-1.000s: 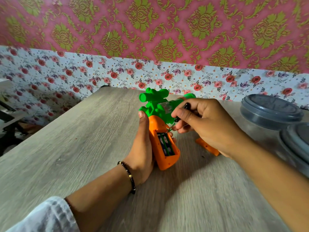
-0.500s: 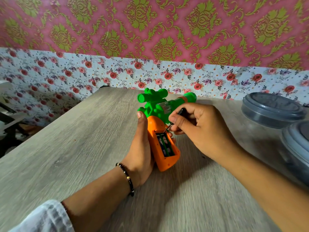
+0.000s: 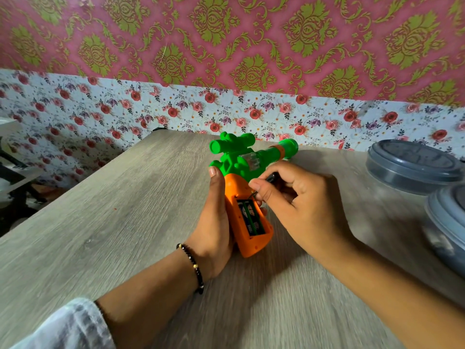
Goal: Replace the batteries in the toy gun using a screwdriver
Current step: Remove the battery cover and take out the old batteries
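So the toy gun (image 3: 241, 192) sits on the counter (image 3: 100, 222) with its orange grip pointing back toward the person and the green barrel end pointing away, toward the floral wall. The left hand (image 3: 214, 227) is pressed along the gun's left side, fingers wrapped around the grip to steady it. The battery compartment (image 3: 250, 217) faces up with no cover on it, and its long axis runs along the grip — two batteries (image 3: 251, 220) look seated inside, side by side.

The right hand (image 3: 297, 205) is just right of the gun, fingers pinched shut on the screwdriver (image 3: 261, 187), tip angled down-left right at the compartment's far end. My guess is the tip goes under a battery end there to pry it out — the right hand is the nearer one for that.

There's some printing on the batteries, but it's too small to read. Two grey-lidded containers (image 3: 412, 165) sit well to the gun's right.
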`<control>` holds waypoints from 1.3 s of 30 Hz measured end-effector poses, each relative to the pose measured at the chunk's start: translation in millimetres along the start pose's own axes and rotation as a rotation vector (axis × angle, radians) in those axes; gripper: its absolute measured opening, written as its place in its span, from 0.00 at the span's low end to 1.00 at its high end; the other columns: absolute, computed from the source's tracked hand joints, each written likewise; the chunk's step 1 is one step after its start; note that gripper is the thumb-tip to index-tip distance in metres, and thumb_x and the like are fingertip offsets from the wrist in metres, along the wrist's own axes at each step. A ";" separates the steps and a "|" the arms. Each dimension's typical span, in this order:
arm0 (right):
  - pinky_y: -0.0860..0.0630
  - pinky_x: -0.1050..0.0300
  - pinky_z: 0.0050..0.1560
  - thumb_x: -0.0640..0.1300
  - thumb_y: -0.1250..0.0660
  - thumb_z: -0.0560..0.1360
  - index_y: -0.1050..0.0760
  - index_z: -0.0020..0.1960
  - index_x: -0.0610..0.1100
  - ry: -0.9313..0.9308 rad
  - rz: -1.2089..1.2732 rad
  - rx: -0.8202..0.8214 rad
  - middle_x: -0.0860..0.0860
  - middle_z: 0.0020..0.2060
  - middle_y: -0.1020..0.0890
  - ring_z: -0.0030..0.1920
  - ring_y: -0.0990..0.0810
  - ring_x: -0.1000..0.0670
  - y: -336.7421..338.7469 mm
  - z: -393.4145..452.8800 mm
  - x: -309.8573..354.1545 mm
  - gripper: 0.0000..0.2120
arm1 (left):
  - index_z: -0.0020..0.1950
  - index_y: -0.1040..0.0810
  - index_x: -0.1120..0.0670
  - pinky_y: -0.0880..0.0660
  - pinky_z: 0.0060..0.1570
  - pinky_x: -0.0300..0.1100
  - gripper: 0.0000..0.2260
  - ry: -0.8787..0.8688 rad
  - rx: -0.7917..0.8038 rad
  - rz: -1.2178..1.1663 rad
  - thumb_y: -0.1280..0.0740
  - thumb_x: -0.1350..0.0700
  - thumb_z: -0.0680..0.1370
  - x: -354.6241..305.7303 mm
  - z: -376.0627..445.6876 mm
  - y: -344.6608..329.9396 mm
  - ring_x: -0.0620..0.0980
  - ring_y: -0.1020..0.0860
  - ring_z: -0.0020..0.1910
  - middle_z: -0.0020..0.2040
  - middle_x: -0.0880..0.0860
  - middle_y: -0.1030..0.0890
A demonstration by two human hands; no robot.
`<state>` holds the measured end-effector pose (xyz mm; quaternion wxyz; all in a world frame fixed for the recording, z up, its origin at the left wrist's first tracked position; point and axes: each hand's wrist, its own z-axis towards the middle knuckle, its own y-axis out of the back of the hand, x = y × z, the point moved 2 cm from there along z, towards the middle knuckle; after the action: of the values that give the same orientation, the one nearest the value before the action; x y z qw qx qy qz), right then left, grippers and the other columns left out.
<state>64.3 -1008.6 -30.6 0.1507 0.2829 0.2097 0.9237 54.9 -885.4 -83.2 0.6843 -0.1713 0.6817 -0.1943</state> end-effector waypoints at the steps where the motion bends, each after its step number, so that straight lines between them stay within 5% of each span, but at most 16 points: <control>1: 0.29 0.60 0.25 0.51 0.34 0.74 0.21 0.40 0.43 0.010 0.016 -0.011 0.49 0.27 0.19 0.24 0.26 0.58 0.3 0.2 -0.9 0.12 | 0.64 0.24 0.53 0.34 0.66 0.66 0.34 -0.001 0.002 -0.010 0.55 0.31 0.76 0.5 1.1 0.8 0.68 0.31 0.67 0.65 0.68 0.27; 5: 0.24 0.53 0.29 0.49 0.35 0.74 0.21 0.41 0.43 0.006 0.100 0.001 0.51 0.30 0.18 0.30 0.18 0.54 1.7 -0.3 -5.9 0.10 | 0.67 0.26 0.53 0.32 0.65 0.63 0.36 0.016 -0.012 -0.036 0.52 0.29 0.74 1.9 5.4 4.1 0.67 0.28 0.64 0.66 0.67 0.27; 16: 0.24 0.52 0.31 0.47 0.37 0.75 0.21 0.44 0.43 0.020 0.092 0.064 0.52 0.33 0.17 0.35 0.18 0.58 -0.4 -3.0 -13.2 0.09 | 0.66 0.26 0.54 0.27 0.56 0.57 0.35 0.027 0.007 -0.009 0.54 0.30 0.75 0.6 4.5 5.5 0.57 0.23 0.49 0.51 0.60 0.21; 24: 0.24 0.41 0.33 0.51 0.37 0.75 0.22 0.43 0.49 -0.097 0.104 0.105 0.48 0.33 0.18 0.33 0.20 0.43 -3.0 -0.7 -17.5 0.08 | 0.58 0.22 0.50 0.24 0.45 0.47 0.32 0.020 0.001 0.032 0.53 0.30 0.72 0.6 3.3 3.1 0.51 0.23 0.42 0.44 0.55 0.20; 30: 0.24 0.44 0.35 0.50 0.37 0.75 0.22 0.42 0.47 -0.119 0.039 0.215 0.47 0.32 0.19 0.34 0.20 0.43 -3.5 13.4 -15.5 0.09 | 0.58 0.22 0.51 0.23 0.36 0.42 0.35 0.005 0.022 0.043 0.51 0.30 0.67 1.5 3.7 1.3 0.50 0.23 0.40 0.39 0.51 0.19; 35: 0.22 0.42 0.43 0.42 0.36 0.76 0.24 0.40 0.42 -0.251 0.099 0.407 0.50 0.29 0.21 0.34 0.20 0.45 -10.4 41.5 -11.9 0.07 | 0.52 0.22 0.53 0.25 0.40 0.42 0.32 -0.014 0.004 0.028 0.50 0.30 0.67 -2.4 2.0 -1.8 0.49 0.25 0.39 0.39 0.51 0.21; 39: 0.21 0.46 0.43 0.44 0.38 0.78 0.25 0.40 0.42 -0.333 0.012 0.579 0.47 0.28 0.22 0.32 0.21 0.46 -19.4 66.7 -8.8 0.10 | 0.60 0.24 0.55 0.22 0.38 0.41 0.38 -0.015 -0.001 0.064 0.49 0.27 0.68 -3.0 0.6 -3.3 0.48 0.24 0.38 0.41 0.53 0.22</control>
<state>113.5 -975.1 6.3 0.0905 0.4622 0.4344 0.7678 55.3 -886.9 -78.9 0.6950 -0.1514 0.6819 -0.1708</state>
